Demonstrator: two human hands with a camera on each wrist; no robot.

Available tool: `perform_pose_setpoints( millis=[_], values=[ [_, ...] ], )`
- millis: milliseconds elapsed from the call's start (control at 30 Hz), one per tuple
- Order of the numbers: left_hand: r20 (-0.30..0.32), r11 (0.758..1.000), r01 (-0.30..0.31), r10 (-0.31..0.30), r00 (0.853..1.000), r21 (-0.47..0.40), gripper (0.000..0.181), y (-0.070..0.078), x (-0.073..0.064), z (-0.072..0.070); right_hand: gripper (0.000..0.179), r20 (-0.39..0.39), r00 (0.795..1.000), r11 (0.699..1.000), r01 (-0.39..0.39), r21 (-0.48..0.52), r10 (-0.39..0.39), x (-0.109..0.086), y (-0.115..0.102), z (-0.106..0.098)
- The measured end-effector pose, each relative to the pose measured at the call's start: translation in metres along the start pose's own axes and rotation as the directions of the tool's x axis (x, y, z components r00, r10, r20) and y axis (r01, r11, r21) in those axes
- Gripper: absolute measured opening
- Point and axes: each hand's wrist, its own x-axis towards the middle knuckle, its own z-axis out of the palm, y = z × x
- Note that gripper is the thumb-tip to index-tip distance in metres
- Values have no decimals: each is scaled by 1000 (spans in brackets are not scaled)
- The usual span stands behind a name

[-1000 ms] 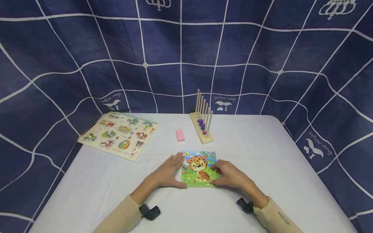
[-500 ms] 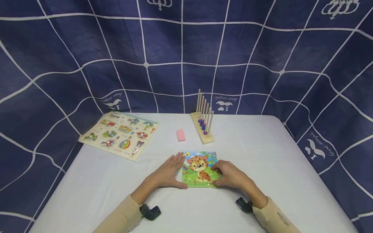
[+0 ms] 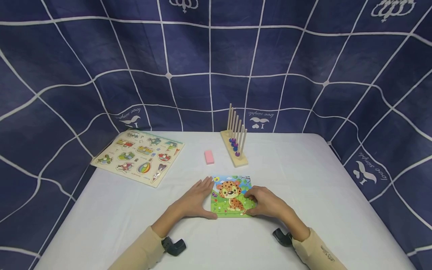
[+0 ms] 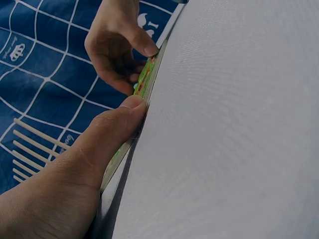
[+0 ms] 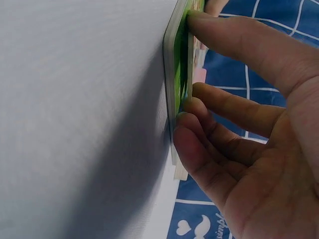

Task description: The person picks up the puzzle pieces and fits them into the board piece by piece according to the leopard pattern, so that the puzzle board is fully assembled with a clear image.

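Observation:
A square jigsaw puzzle (image 3: 230, 197) with a cartoon leopard on green grass lies on the white table between both hands. My left hand (image 3: 193, 200) rests along its left side, fingers extended, with the thumb at the near left corner. At the right side, my right hand (image 3: 267, 203) pinches a puzzle piece (image 5: 190, 62) between thumb and fingers. In the right wrist view that piece is tilted a little up from the puzzle's backing board (image 5: 169, 64), leaving a narrow dark gap. The right hand covers part of the picture's right edge.
Beyond the puzzle lies a pink block (image 3: 209, 157). A wooden peg stand (image 3: 240, 161) with upright rods and several blue and purple beads is behind it to the right. A vehicle peg puzzle board (image 3: 138, 155) lies at the back left. Dark blue cloth (image 3: 189, 90) hangs behind the table.

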Motion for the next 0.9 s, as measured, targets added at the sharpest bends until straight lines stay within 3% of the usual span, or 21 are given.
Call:
perform_pose_setpoints(
  millis=[900],
  values=[
    [-1, 1000, -1, 1, 1000, -14, 127, 0, -2, -1, 39, -8, 1000, 992, 14, 128, -13, 1, 7, 2]
  ],
)
